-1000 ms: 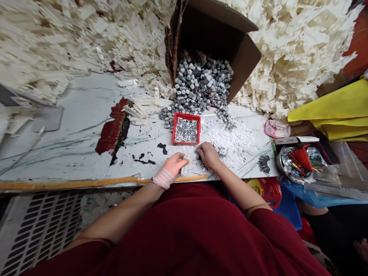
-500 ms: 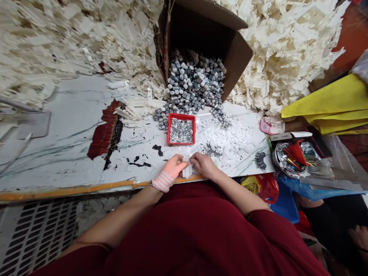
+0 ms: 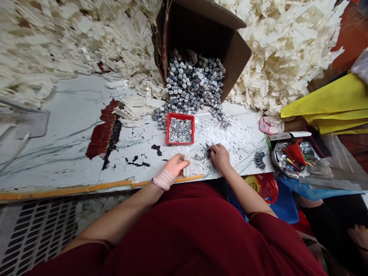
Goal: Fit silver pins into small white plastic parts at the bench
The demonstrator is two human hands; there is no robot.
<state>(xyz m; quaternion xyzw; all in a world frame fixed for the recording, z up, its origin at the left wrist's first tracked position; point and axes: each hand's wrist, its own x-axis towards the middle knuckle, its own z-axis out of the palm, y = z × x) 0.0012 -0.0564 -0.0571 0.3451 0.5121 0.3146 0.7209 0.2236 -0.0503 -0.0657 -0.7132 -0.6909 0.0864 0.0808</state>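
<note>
My left hand (image 3: 172,168), in a pink striped glove, is closed on a small white plastic strip (image 3: 186,168) at the near edge of the table (image 3: 66,145). My right hand (image 3: 220,155) reaches right of it, fingers pinched at a small heap of metal pins (image 3: 201,157); what it holds I cannot make out. A red tray (image 3: 179,131) of shiny metal pins sits just beyond. Loose small white parts (image 3: 230,138) lie right of the tray.
A tipped cardboard box (image 3: 201,34) spills grey metal pieces (image 3: 192,84) onto the table. Heaps of cream plastic parts (image 3: 287,50) fill the back. A round tin (image 3: 290,159) with red tools and yellow sheets (image 3: 330,107) are on the right. A wooden strip edges the table.
My right hand left the white strip and moved right and a bit farther out to the heap of pins. My left hand stays on the strip.
</note>
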